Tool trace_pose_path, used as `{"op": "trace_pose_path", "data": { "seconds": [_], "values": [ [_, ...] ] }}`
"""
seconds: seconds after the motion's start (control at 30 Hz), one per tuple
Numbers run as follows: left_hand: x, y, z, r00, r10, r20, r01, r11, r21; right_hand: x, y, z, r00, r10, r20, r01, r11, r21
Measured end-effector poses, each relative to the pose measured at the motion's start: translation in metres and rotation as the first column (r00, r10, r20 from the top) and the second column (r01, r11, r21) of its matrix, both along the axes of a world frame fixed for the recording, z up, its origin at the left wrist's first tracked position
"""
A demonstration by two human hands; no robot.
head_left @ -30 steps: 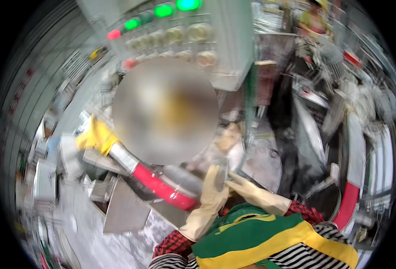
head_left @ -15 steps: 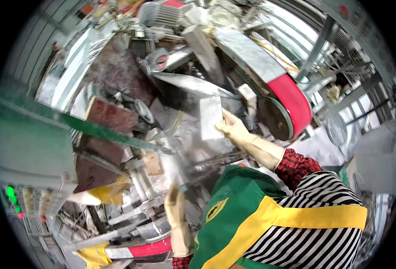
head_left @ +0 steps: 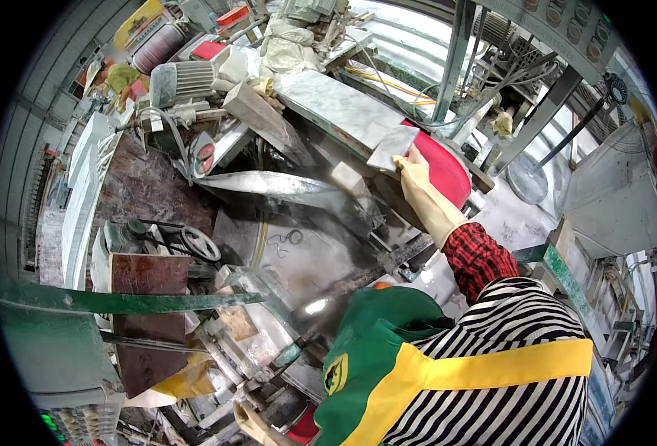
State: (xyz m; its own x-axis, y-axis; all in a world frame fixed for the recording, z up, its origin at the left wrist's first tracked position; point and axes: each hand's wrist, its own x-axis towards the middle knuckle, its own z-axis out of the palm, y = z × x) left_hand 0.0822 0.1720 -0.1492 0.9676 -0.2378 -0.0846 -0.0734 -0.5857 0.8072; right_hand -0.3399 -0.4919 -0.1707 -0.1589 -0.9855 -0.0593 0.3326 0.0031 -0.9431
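Observation:
My right hand (head_left: 426, 189), in a cream rubber glove, grips a small white rectangular tile (head_left: 392, 149) by its near edge. The tile rests on or just over the end of a long marble-patterned top (head_left: 336, 104), where that meets a rounded red end cover (head_left: 443, 167). I cannot tell whether it touches the surface. My left hand (head_left: 254, 425), in a matching glove, is low at the bottom edge beside a red machine part (head_left: 304, 427). Its fingers look stretched out with nothing in them, and part of the hand is cut off.
A green metal bar (head_left: 142, 301) crosses at left before a brown board (head_left: 150, 327). A grey motor (head_left: 183, 82) and a pale block (head_left: 265, 123) lie beyond the wet machine bed (head_left: 298, 275). A round-based stand (head_left: 527, 178) is at right.
My right hand has carried the tile from above the machine bed to the right and away, onto or over the marble-patterned top. My left hand has dropped toward the bottom edge. The view has turned.

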Motion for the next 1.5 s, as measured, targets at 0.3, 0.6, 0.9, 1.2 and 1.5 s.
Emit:
{"op": "trace_pose_path", "data": {
  "seconds": [0.3, 0.6, 0.9, 1.2, 1.5],
  "values": [
    [-0.039, 0.11, -0.049, 0.598, -0.236, 0.766, -0.526, 0.605, 0.598, -0.007, -0.053, -0.03, 0.801, -0.202, -0.564, 0.297, 0.952, 0.08],
    [-0.056, 0.115, -0.078, 0.569, -0.149, 0.809, -0.631, 0.551, 0.546, -0.068, -0.003, 0.01, 0.277, -0.287, -0.917, 0.117, 0.957, -0.264],
    [-0.063, 0.074, -0.045, 0.594, -0.145, 0.792, -0.568, 0.621, 0.54, -0.042, -0.007, -0.007, -0.046, -0.196, -0.98, -0.037, 0.98, -0.194],
    [-0.064, 0.063, -0.036, 0.59, -0.165, 0.791, -0.548, 0.638, 0.541, -0.004, 0.065, 0.028, 0.073, -0.147, -0.986, -0.286, 0.944, -0.162],
    [-0.069, 0.056, -0.029, 0.593, -0.124, 0.796, -0.556, 0.652, 0.516, -0.02, 0.005, 0.001, 0.047, -0.232, -0.972, -0.015, 0.972, -0.233]
  ]
}}
